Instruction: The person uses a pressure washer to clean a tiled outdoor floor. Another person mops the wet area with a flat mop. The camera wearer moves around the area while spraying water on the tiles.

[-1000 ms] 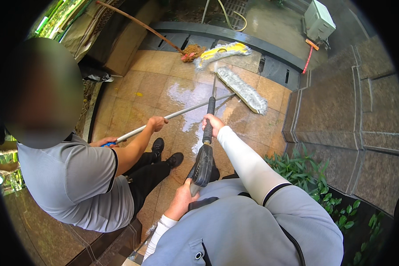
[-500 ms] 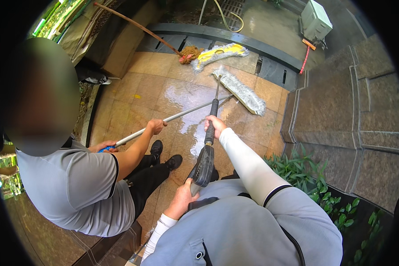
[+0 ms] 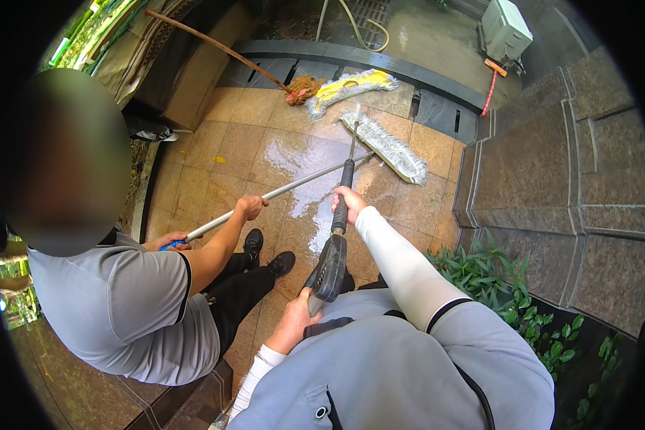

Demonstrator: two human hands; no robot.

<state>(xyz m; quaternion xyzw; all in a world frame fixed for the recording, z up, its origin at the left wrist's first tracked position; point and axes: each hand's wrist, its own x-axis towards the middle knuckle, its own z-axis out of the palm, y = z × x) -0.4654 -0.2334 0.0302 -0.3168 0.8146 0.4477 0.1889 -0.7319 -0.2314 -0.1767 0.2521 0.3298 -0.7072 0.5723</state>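
Observation:
I hold a black pressure-washer gun [image 3: 330, 265] with a thin lance pointing forward over wet tan floor tiles [image 3: 265, 150]. My left hand [image 3: 294, 322] grips the gun's rear handle near my chest. My right hand [image 3: 347, 204], in a white sleeve, is closed around the lance's black grip. Spray from the lance tip lands beside a flat white mop head [image 3: 387, 147]. A person in a grey shirt [image 3: 122, 308] stands at my left, both hands on that mop's long metal pole [image 3: 279, 192].
A yellow-and-white mop pad [image 3: 347, 86] and a brown string mop [image 3: 304, 89] on a wooden stick lie by the dark kerb [image 3: 380, 61]. Stone steps [image 3: 552, 193] rise on the right, green plants [image 3: 494, 279] below them. A white box [image 3: 505, 29] and hose lie beyond.
The flat mop head has slid slightly left and nearer along the wet tiles. My hands keep the same hold on the washer gun.

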